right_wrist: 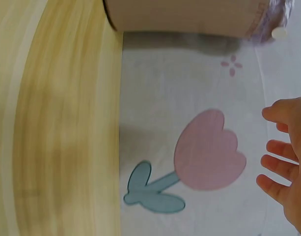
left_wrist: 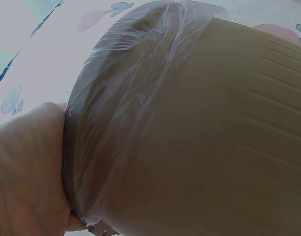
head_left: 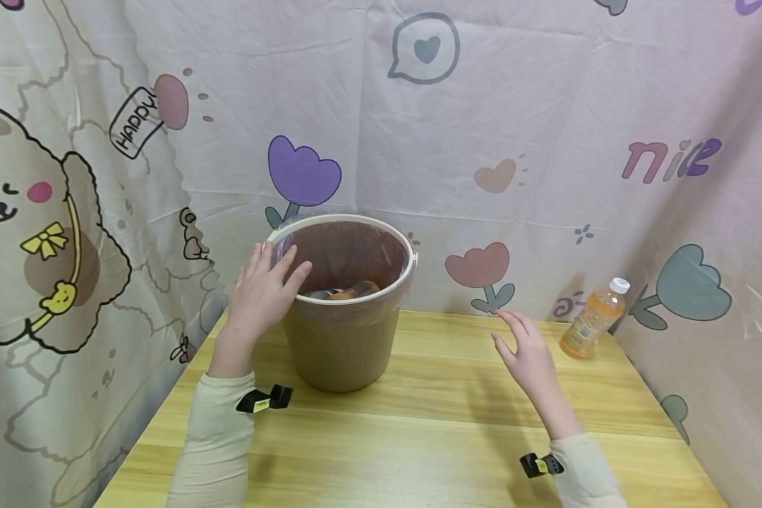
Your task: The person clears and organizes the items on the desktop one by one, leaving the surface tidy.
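Note:
A brown trash bin (head_left: 343, 353) with a pale rim and a clear plastic liner (left_wrist: 135, 93) stands upright on the table. Inside it lie an orange bottle (head_left: 359, 290) and something bluish-white, both partly hidden by the rim. My left hand (head_left: 263, 289) rests at the bin's left rim, its fingers spread and fairly straight; the left wrist view shows it against the lined edge. Over the table to the right of the bin, my right hand (head_left: 530, 356) hangs in the air with loosely bent fingers and holds nothing.
A bottle of orange drink (head_left: 593, 321) with a white cap stands at the table's back right corner. The wooden table (head_left: 419, 437) meets patterned cloth (head_left: 546, 92) behind and on both sides. A pale handle joint (right_wrist: 279, 33) sticks out at the bin's rim.

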Demonstrator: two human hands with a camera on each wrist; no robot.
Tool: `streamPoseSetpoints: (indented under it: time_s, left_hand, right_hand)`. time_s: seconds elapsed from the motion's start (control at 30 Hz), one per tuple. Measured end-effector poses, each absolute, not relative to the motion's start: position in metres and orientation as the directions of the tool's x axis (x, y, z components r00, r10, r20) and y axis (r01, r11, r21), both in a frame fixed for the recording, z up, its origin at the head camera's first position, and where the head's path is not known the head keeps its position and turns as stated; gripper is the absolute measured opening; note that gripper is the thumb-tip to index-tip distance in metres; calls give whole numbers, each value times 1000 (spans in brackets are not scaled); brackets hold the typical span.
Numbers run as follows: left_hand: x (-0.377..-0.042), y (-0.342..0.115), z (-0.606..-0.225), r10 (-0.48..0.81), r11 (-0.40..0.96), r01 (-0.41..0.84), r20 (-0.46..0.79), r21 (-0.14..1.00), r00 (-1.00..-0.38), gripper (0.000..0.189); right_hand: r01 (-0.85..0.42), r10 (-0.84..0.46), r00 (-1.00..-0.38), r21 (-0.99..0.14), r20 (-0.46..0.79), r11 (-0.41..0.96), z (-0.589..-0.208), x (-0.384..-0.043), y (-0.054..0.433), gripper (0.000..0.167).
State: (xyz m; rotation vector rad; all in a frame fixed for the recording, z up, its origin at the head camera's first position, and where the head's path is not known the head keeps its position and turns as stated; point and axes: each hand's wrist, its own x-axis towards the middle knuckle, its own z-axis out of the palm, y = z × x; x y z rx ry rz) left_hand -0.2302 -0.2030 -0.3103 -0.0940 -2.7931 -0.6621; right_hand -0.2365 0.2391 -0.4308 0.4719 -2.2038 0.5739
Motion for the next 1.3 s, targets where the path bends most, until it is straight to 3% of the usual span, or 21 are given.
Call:
streamPoseSetpoints:
  time_s: [0.8,1.3]
  left_hand:
    - [-228,-202,-309,1,897,118,265,425,-964,82]
    - [-227,-203,-309,6,897,124,268,425,-963,81]
  right_hand:
    - [-279,55,-730,-371,681,886,-443,-216,321,44]
    - [-145,128,-780,-376,612,915,-440,-215,361,42]
